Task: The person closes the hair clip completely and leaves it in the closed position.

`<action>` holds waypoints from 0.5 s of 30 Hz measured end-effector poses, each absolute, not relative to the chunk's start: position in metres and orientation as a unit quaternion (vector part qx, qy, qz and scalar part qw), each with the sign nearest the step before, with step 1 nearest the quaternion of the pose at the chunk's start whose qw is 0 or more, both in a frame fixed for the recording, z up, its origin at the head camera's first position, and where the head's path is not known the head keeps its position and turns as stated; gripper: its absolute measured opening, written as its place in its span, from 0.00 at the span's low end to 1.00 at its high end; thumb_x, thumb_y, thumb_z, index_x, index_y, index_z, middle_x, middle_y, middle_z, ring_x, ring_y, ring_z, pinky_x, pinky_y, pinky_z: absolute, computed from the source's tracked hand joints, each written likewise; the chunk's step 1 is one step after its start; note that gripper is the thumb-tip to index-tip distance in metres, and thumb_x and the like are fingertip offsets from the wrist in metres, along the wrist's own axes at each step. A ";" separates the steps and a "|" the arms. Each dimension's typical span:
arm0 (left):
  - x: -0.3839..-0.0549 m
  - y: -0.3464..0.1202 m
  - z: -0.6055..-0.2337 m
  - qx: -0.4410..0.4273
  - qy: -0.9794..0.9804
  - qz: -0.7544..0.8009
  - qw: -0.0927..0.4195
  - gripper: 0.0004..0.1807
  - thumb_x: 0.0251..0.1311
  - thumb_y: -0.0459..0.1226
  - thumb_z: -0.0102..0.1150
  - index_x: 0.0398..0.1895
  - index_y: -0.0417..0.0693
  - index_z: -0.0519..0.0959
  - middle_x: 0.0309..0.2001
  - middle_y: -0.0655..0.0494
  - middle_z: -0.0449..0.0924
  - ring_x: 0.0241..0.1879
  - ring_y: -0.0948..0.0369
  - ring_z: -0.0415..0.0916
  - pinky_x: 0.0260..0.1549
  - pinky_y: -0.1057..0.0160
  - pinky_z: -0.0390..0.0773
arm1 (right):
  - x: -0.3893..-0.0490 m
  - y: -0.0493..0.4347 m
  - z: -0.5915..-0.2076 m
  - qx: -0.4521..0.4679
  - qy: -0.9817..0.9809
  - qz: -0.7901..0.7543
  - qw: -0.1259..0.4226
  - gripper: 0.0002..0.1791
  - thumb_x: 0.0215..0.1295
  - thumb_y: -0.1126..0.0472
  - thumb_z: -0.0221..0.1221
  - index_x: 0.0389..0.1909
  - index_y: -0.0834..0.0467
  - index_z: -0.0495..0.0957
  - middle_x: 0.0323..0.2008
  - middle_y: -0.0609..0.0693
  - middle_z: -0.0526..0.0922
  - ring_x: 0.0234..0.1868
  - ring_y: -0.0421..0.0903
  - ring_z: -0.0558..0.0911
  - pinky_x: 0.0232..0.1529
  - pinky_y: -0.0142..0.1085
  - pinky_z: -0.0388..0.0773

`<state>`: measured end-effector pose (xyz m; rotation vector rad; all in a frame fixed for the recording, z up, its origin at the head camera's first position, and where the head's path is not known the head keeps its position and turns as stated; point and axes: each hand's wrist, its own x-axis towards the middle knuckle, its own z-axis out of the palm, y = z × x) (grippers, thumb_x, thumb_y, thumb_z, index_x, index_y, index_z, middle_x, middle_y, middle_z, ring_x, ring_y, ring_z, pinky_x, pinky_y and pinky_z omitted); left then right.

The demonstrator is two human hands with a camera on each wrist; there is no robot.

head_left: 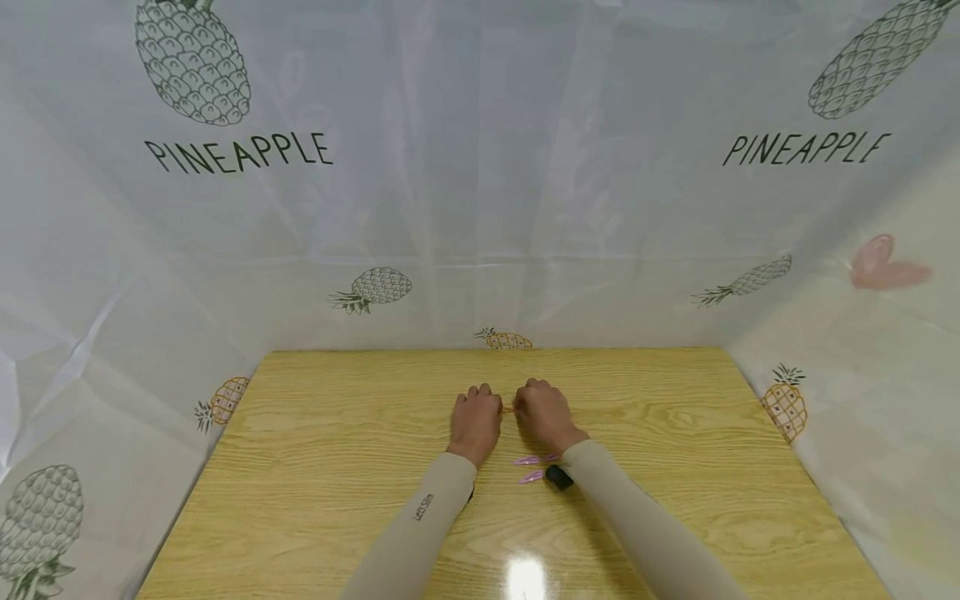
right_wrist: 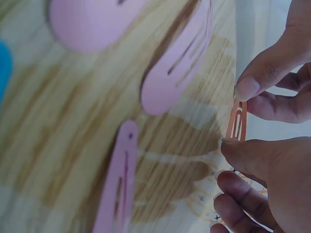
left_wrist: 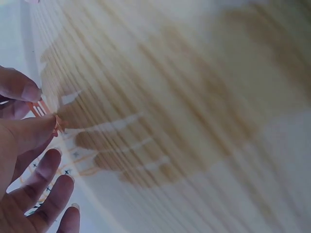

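Between the two hands is a small orange snap hair clip (right_wrist: 237, 121), stretched from one hand's fingertips to the other's. My left hand (head_left: 477, 423) pinches one end with thumb and finger; in the left wrist view its other fingers spread loosely below. The opposite end is pinched by the thumb and index finger of my right hand (head_left: 543, 412). On the wooden table nearer the body lie pink snap hair clips, one (right_wrist: 116, 184) low in the right wrist view, another (right_wrist: 170, 73) above it and a third (right_wrist: 87, 24) at the top.
A small black object (head_left: 558, 477) shows beside the right sleeve. Part of a blue object (right_wrist: 4, 68) enters at the right wrist view's left edge. White pineapple-printed sheeting (head_left: 480, 208) rises behind and on both sides of the wooden table (head_left: 337, 467).
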<state>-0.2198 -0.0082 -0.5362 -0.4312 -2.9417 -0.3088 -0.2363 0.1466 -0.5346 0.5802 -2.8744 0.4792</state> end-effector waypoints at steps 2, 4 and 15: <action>-0.219 -0.009 -0.537 -0.144 -0.981 -0.106 0.073 0.04 0.65 0.41 0.75 0.39 0.54 0.91 0.42 0.57 0.81 0.45 0.56 0.79 0.52 0.53 0.80 | -0.235 0.147 -0.533 0.198 -0.962 0.165 0.088 0.04 0.62 0.67 0.75 0.31 0.58 0.89 0.32 0.50 0.82 0.35 0.51 0.82 0.43 0.49 0.84; -0.218 -0.010 -0.537 -0.145 -0.981 -0.108 0.073 0.03 0.65 0.41 0.75 0.39 0.54 0.91 0.42 0.58 0.81 0.44 0.57 0.78 0.51 0.54 0.80 | -0.233 0.147 -0.532 0.203 -0.960 0.167 0.093 0.05 0.61 0.67 0.75 0.30 0.58 0.89 0.32 0.50 0.82 0.35 0.51 0.82 0.43 0.49 0.84; -0.195 -0.030 -0.533 -0.153 -0.971 -0.145 0.110 0.03 0.65 0.41 0.75 0.36 0.54 0.90 0.40 0.61 0.79 0.41 0.59 0.76 0.48 0.55 0.79 | -0.212 0.145 -0.519 0.236 -0.946 0.193 0.109 0.08 0.58 0.66 0.77 0.29 0.55 0.87 0.33 0.47 0.82 0.35 0.49 0.81 0.41 0.45 0.83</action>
